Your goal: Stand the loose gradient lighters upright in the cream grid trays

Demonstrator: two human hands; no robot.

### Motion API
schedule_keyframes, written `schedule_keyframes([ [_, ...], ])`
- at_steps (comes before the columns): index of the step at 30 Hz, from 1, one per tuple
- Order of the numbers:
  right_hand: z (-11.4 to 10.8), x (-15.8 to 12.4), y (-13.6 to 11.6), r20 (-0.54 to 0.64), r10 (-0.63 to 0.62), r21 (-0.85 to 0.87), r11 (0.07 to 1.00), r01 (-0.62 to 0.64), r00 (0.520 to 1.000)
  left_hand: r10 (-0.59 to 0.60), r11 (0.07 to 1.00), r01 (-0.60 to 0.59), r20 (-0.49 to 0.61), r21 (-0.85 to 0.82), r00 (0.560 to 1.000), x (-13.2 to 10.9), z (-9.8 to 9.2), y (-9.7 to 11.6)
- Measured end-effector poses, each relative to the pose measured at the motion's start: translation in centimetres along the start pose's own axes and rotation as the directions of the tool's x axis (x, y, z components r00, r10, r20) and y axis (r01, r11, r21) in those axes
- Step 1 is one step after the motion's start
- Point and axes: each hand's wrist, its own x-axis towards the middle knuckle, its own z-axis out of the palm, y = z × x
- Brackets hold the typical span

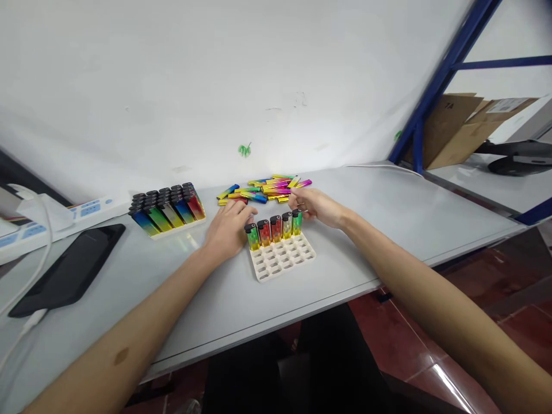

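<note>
A white perforated tray (287, 261) sits on the table, with a row of lighters (276, 229) in green, red and yellow upright along its far side. My left hand (228, 230) rests by the tray's left end with fingers loosely bent and apart, holding nothing I can see. Beyond the tray lies a loose heap of shiny metallic lighter sleeves (254, 196) in gold, blue and magenta. At the heap's right end, my right hand (317, 207) has thumb and fingers pinched around a gold sleeve (294, 182), partly covered by the fingertips.
On the left stands a second tray (179, 230) packed with lighters (168, 207) in coloured metallic sleeves. A black phone (69, 270) with a white cable lies near a white power strip (92, 210). Behind is a white wall; cardboard boxes (457, 129) and a blue frame (418, 132) stand right.
</note>
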Motion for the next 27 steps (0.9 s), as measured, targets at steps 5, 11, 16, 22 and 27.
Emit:
schedule_keyframes([
  [5, -0.1, 1.2, 1.5, -0.208, -0.041, -0.175, 0.985, 0.004, 0.977, -0.102, 0.979, 0.108, -0.040, 0.175, 0.994, 3.4, 1.6, -0.8],
  [11, -0.3, 2.0, 3.1, -0.202, -0.145, -0.404, 0.913, 0.053, 0.968, -0.042, 0.955, 0.028, 0.041, 0.295, 0.998, 5.0, 1.9, -0.5],
  [16, -0.1, 1.9, 3.1, -0.170, -0.192, -0.511, 0.856, 0.080, 0.966, 0.040, 0.927, -0.044, 0.020, 0.373, 0.999, 4.1, 1.3, 0.3],
  [22, 0.0, 1.7, 3.1, -0.079, -0.262, -0.550, 0.816, 0.177, 0.962, 0.148, 0.972, -0.127, -0.096, 0.196, 0.984, 3.6, 1.8, -0.3],
  [27, 0.1, 1.6, 3.3, 0.010, -0.357, -0.539, 0.785, 0.305, 0.934, 0.244, 0.970, -0.239, -0.160, 0.051, 0.956, 3.3, 2.0, 0.2],
])
